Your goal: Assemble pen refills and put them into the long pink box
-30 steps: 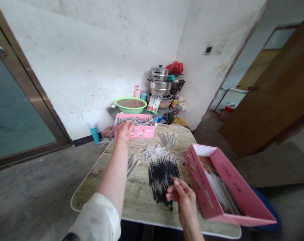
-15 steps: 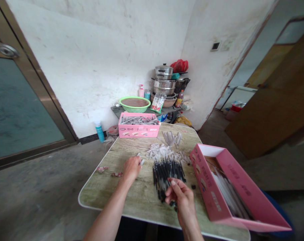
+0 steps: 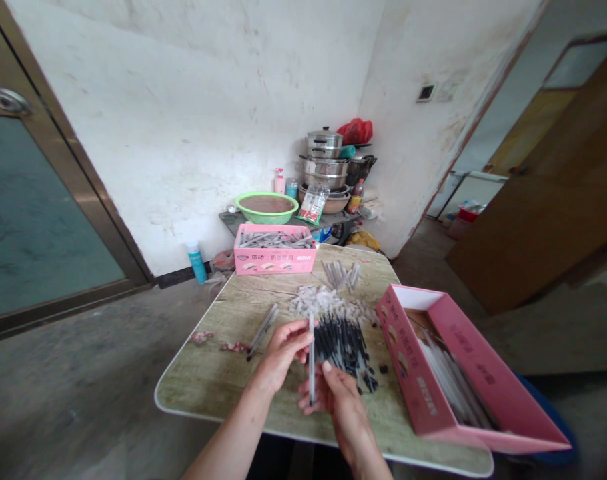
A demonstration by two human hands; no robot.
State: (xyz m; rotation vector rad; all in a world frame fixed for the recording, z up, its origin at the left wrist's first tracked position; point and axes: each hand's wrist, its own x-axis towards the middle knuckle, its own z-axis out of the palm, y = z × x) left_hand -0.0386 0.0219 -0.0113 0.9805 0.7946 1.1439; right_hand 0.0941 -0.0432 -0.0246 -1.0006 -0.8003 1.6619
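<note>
A slim pen (image 3: 311, 367) with a translucent grey barrel stands nearly upright over the table, its upper part pinched between the thumb and fingers of my left hand (image 3: 278, 353). My right hand (image 3: 339, 400) is close beside its lower part, fingers reaching behind the barrel and thumb apart from them; whether they touch it is unclear. Just beyond that hand lies a bunch of black pen refills (image 3: 341, 340). Behind these is a heap of small whitish translucent pieces (image 3: 313, 300). A few similar pens (image 3: 263, 330) lie left of my left hand.
At the table's far edge stands a pink box (image 3: 276, 261) filled with pens. Another pink box (image 3: 418, 373), holding long translucent tubes (image 3: 458, 387), occupies the right side. More grey tubes (image 3: 341, 275) lie near the back. Beyond are a green basin (image 3: 266, 217) and stacked pots (image 3: 326, 170).
My left hand has moved right from the table's left side and now holds a pen upright. My right hand has shifted left from the refills to the pen. The pens at left now show.
</note>
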